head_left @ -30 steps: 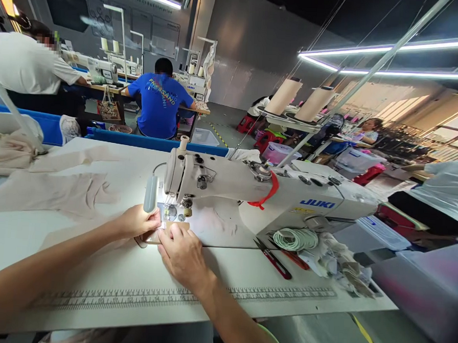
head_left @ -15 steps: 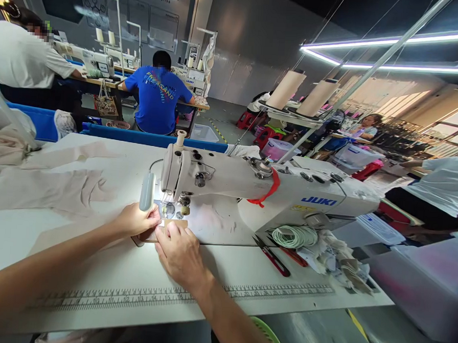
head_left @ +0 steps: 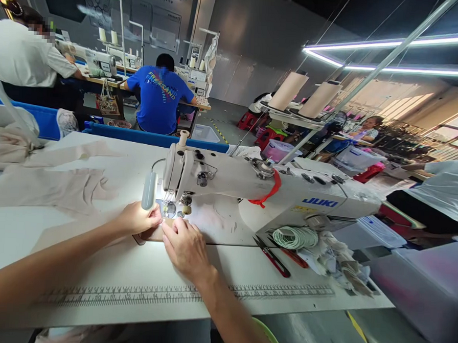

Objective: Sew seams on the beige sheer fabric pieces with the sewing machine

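Note:
A white JUKI sewing machine (head_left: 228, 176) stands on the table, its lamp (head_left: 148, 190) lighting the needle area. My left hand (head_left: 144, 219) is just left of the presser foot, thumb and fingers pinched on the edge of a piece of thin beige fabric (head_left: 83, 238) that runs out under my forearm. My right hand (head_left: 186, 248) lies in front of the needle, fingers bent and pressed together at the near edge of the work. A small tan piece (head_left: 155, 234) shows between the hands. My fingers hide most of the fabric edge.
Thread snips (head_left: 272, 256), a coil of pale green cord (head_left: 295, 238) and fabric scraps (head_left: 343, 264) lie at the right. A printed ruler (head_left: 130, 295) runs along the front edge. More beige fabric (head_left: 55, 188) lies at the left. People sit at other machines behind.
My right hand has shifted slightly right, and its fingers have drawn a little away from my left hand. The left hand has stayed nearly where it was. The whole view has moved slightly.

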Tool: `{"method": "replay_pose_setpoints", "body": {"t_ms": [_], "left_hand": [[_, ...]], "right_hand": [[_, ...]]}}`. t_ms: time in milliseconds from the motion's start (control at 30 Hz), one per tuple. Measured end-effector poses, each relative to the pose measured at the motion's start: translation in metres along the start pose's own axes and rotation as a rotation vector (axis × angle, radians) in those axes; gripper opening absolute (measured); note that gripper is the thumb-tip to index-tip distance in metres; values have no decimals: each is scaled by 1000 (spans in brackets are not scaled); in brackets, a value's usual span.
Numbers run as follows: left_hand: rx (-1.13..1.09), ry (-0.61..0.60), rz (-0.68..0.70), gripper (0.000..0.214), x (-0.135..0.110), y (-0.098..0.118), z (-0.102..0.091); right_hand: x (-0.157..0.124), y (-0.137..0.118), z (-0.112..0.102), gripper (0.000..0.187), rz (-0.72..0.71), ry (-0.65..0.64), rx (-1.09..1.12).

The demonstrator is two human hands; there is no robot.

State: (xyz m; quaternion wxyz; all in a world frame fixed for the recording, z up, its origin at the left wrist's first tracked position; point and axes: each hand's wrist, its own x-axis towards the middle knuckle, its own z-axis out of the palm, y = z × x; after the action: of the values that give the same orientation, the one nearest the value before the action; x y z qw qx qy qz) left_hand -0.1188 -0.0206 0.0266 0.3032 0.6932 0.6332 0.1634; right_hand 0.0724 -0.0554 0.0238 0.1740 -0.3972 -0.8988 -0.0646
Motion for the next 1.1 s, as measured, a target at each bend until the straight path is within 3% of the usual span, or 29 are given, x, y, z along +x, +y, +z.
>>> {"method": "replay_pose_setpoints", "body": {"t_ms": [100, 233, 400, 533, 767, 967, 1100], "left_hand": [[149, 66, 111, 11, -6, 2, -4], [454, 208, 433, 19, -24, 4, 1], [489, 297, 723, 28, -42, -2, 24], [462, 297, 713, 26, -46, -10, 34], [480, 297, 716, 26, -48, -10, 33], [563, 339, 824, 31, -28, -21, 28], [528, 389, 839, 34, -11, -32, 30]], "right_hand": [[2, -3, 1, 14, -48, 11, -43], [3, -5, 8, 15, -89, 33, -63], [2, -6, 13, 14, -95, 53, -38], [1, -8, 13, 15, -92, 81, -45], [1, -7, 9, 14, -60, 54, -27], [0, 10, 7, 18, 122, 98, -49], [1, 16, 11, 20, 171, 136, -51]]}}
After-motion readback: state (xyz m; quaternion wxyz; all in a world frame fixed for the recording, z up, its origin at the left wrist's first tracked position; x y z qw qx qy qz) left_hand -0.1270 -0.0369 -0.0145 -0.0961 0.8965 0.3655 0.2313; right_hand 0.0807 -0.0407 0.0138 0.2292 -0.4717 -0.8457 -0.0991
